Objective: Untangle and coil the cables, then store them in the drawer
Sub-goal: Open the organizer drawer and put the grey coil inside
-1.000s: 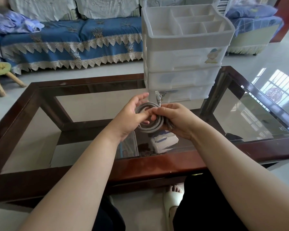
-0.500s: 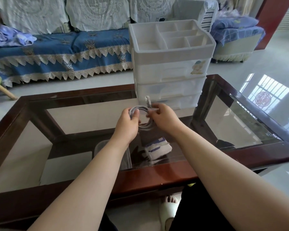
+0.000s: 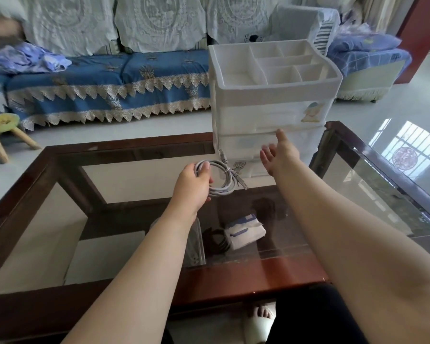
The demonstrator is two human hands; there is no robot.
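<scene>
My left hand grips the coiled grey cable, holding it just above the glass worktop. My right hand reaches out with fingers spread and holding nothing, close to the front of the white drawer unit.

One camera on my head, looking forward and down.
It sits close above my forearms, facing the glass surface and white drawer unit beyond, with the sofa far across the room.
</scene>
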